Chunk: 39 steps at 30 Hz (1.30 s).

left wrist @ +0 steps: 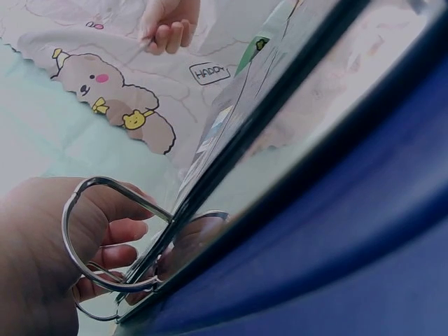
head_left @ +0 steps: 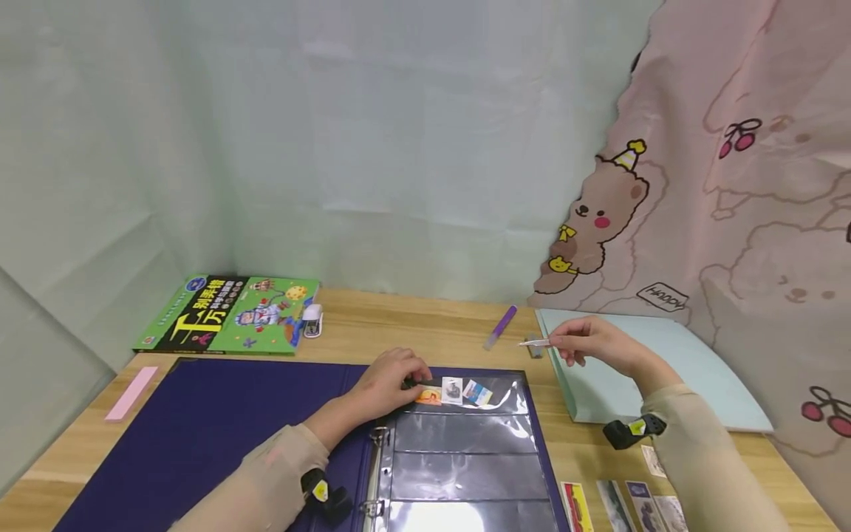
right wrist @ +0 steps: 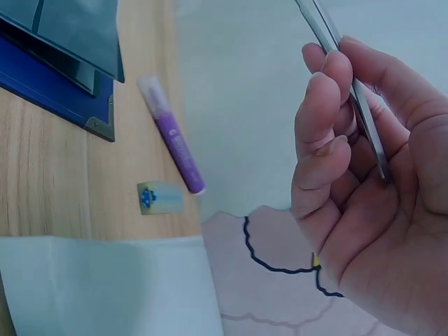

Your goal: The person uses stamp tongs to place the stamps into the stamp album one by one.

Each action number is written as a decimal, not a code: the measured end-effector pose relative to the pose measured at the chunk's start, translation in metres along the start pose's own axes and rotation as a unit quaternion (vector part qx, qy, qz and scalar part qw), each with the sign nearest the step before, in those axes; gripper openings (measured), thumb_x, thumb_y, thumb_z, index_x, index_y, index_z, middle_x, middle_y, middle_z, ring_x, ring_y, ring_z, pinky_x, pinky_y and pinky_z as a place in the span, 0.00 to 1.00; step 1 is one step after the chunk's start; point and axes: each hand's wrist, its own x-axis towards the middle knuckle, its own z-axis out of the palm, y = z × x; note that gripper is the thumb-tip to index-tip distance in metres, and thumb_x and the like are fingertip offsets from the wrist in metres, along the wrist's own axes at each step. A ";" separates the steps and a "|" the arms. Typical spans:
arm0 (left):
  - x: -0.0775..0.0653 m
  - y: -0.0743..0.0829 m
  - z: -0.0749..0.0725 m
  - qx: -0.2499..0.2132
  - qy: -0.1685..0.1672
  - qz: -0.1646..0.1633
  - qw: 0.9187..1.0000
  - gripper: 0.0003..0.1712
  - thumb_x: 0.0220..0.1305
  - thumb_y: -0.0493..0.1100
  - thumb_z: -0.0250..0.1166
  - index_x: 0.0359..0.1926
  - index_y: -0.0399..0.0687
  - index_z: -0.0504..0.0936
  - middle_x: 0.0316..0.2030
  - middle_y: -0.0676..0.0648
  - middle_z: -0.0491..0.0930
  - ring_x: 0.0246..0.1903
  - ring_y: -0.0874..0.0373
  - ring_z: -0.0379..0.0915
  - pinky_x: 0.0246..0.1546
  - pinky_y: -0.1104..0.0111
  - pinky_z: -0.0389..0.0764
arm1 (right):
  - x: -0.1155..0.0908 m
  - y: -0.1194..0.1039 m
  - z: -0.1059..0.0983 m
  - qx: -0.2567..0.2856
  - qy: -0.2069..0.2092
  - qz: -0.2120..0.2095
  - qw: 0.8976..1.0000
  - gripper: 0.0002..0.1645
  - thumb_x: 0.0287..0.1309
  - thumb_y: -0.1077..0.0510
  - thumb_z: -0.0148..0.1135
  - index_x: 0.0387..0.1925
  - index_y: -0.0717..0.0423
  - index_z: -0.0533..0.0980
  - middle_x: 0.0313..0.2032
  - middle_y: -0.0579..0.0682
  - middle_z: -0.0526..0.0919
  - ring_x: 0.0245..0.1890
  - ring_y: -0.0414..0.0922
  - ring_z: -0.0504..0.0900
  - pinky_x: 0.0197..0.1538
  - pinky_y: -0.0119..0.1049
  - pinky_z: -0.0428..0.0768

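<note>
My right hand (head_left: 592,343) pinches metal tweezers (right wrist: 364,119) between thumb and fingers, raised over the table's right side. Their tips point left in the head view, over a small stamp (right wrist: 159,198) on the wood. My left hand (head_left: 392,380) rests at the top left of the black pocket page (head_left: 465,473), fingers bent beside the orange stamp (head_left: 429,397). A metal ring (left wrist: 70,231) partly covers those fingers in the left wrist view; I cannot tell whether they pinch the page. A grey-and-white stamp (head_left: 452,390) and a tilted blue stamp (head_left: 477,393) sit in the top strip.
The blue binder (head_left: 233,443) lies spread across the table. Behind it are a green book (head_left: 266,314), a white stapler-like item (head_left: 312,321) and a purple pen (head_left: 501,325). A pale green folder (head_left: 618,391) and several stamps, one yellow-red (head_left: 576,506), lie at right.
</note>
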 end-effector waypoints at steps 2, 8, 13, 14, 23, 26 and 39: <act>-0.001 -0.001 0.000 0.000 0.000 -0.004 1.000 0.07 0.50 0.43 0.66 0.34 0.55 0.80 0.28 0.56 0.73 0.32 0.64 0.66 0.41 0.65 0.68 | -0.007 -0.003 0.000 -0.006 0.015 0.000 1.000 0.11 0.61 0.55 0.51 0.37 0.56 0.78 0.20 0.42 0.77 0.21 0.38 0.75 0.25 0.34 0.74; -0.001 -0.001 0.001 0.002 0.001 -0.008 1.000 0.08 0.49 0.43 0.66 0.33 0.55 0.80 0.27 0.56 0.73 0.32 0.65 0.66 0.41 0.65 0.68 | -0.030 -0.011 -0.002 -0.017 0.044 -0.028 0.999 0.12 0.61 0.58 0.50 0.38 0.60 0.77 0.21 0.42 0.77 0.20 0.39 0.75 0.24 0.37 0.74; -0.001 -0.001 0.000 0.007 -0.003 -0.011 1.000 0.08 0.49 0.43 0.66 0.33 0.56 0.80 0.28 0.56 0.73 0.32 0.65 0.66 0.41 0.65 0.68 | -0.051 -0.014 -0.002 -0.016 0.054 -0.062 0.996 0.12 0.62 0.63 0.48 0.40 0.65 0.75 0.22 0.40 0.78 0.20 0.42 0.74 0.23 0.37 0.73; -0.001 -0.001 0.000 0.007 -0.004 -0.012 1.000 0.08 0.49 0.43 0.66 0.33 0.56 0.80 0.28 0.56 0.73 0.32 0.65 0.66 0.41 0.65 0.68 | -0.055 -0.014 -0.001 -0.014 0.056 -0.068 0.996 0.12 0.62 0.64 0.47 0.41 0.66 0.75 0.22 0.40 0.78 0.20 0.43 0.74 0.22 0.37 0.73; -0.002 0.000 -0.002 -0.001 -0.008 -0.017 1.000 0.08 0.50 0.43 0.66 0.34 0.56 0.80 0.28 0.56 0.74 0.32 0.64 0.67 0.39 0.66 0.69 | -0.093 -0.014 0.004 0.012 0.070 -0.097 0.993 0.15 0.61 0.71 0.43 0.42 0.61 0.76 0.24 0.40 0.78 0.20 0.42 0.73 0.21 0.38 0.69; -0.002 0.001 -0.001 -0.003 -0.008 -0.015 1.000 0.08 0.49 0.43 0.66 0.34 0.56 0.80 0.28 0.56 0.74 0.31 0.64 0.67 0.38 0.67 0.69 | -0.106 -0.011 0.006 0.010 0.078 -0.096 0.992 0.16 0.61 0.72 0.42 0.42 0.60 0.76 0.25 0.41 0.79 0.21 0.42 0.73 0.22 0.37 0.69; -0.002 0.001 0.000 -0.004 -0.014 -0.025 1.000 0.08 0.50 0.43 0.66 0.34 0.56 0.80 0.29 0.56 0.73 0.32 0.64 0.66 0.39 0.67 0.68 | -0.151 0.007 0.014 0.040 0.096 -0.087 0.991 0.19 0.59 0.75 0.38 0.44 0.63 0.74 0.26 0.40 0.78 0.22 0.44 0.71 0.26 0.37 0.69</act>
